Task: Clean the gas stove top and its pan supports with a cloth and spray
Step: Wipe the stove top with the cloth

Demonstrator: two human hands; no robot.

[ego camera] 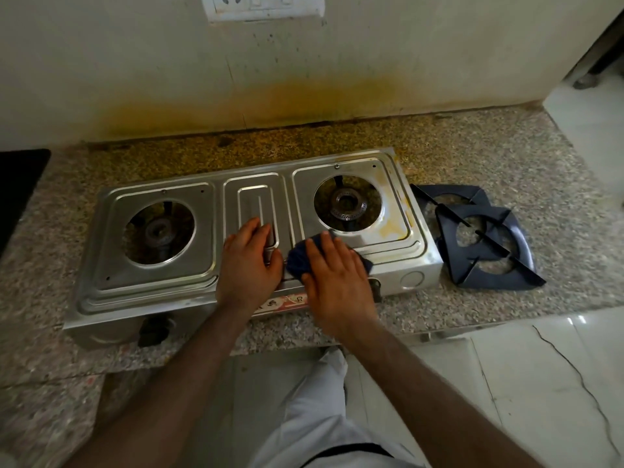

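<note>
A two-burner steel gas stove (pixel 111 265) sits on the granite counter with both pan supports taken off. My left hand (pixel 248 261) lies flat on the raised middle panel of the stove top. My right hand (pixel 334 275) presses a dark blue cloth (pixel 299 260) against the front part of the right burner's panel. Yellow-brown stains (pixel 388 229) mark that panel near its front right corner. The two black pan supports (pixel 486 238) lie stacked on the counter just right of the stove. No spray bottle is in view.
The granite counter (pixel 506 157) runs to a stained wall (pixel 270 96) behind the stove, with a switch plate (pixel 263 6) high up. A black object (pixel 17 184) sits at the far left edge. The counter's front edge drops to a tiled floor (pixel 540 383).
</note>
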